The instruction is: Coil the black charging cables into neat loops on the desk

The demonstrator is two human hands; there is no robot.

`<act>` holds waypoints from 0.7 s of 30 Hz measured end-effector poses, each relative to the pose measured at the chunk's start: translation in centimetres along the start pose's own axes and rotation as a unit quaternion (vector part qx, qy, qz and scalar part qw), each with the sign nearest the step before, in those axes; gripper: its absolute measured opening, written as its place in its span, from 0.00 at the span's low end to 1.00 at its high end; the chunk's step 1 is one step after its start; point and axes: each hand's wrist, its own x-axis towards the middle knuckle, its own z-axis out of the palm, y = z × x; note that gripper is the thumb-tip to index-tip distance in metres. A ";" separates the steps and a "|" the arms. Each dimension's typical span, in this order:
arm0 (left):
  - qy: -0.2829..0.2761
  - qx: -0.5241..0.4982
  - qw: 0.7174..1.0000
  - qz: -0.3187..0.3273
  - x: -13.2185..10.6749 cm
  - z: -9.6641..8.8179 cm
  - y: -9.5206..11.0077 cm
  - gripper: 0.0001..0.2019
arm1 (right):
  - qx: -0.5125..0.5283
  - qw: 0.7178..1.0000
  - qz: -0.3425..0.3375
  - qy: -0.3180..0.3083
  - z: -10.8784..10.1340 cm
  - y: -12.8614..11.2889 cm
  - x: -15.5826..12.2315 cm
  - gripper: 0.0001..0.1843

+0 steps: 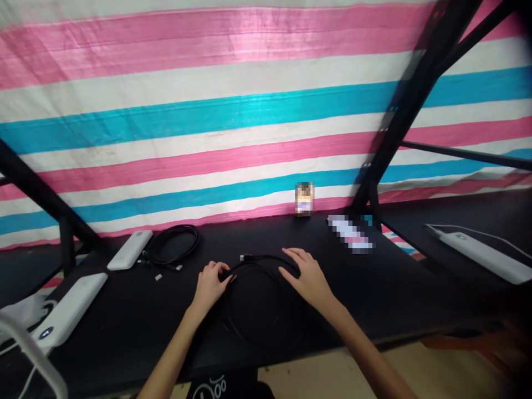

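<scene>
Dark fabric with white print (211, 388) shows at the bottom edge; beyond it, two hands work at a looped black cable (260, 257) in the lower middle of the frame.
On the black desk (374, 299), the left hand (211, 282) pinches the loop's left side between thumb and fingertips, while the right hand (311, 281) has thumb and fingers parted, with the cable running into the gap. One white power bank (78, 303) lies lower left; farther back, another slim white bank (130, 250) sits beside a coiled black cable (174, 258). Striped sheeting (233, 122) fills the upper frame.
</scene>
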 end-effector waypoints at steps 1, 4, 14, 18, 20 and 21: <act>-0.008 0.002 1.000 0.009 0.2 0.1 0.4 0.07 | -0.048 0.998 0.027 0.010 1.4 0.8 0.8 0.24; -0.021 -0.003 0.999 0.024 0.1 0.3 0.9 0.06 | -0.124 0.991 0.044 0.017 4.8 2.6 1.8 0.19; 0.075 -0.197 0.974 -0.082 -3.0 -3.8 -3.1 0.16 | 0.228 0.969 0.070 0.061 2.2 5.1 0.6 0.16; 0.168 -0.289 0.932 -0.137 -4.8 -6.1 -3.9 0.25 | 0.411 0.861 0.212 0.213 -3.5 6.1 -1.1 0.24; 0.233 -0.342 0.895 -0.167 -5.5 -6.7 -4.0 0.24 | 0.433 0.808 0.248 0.313 -6.8 7.3 -2.1 0.24; 0.263 -0.365 0.875 -0.180 -5.8 -6.9 -4.0 0.24 | 0.437 0.790 0.265 0.337 -8.3 8.1 -2.6 0.24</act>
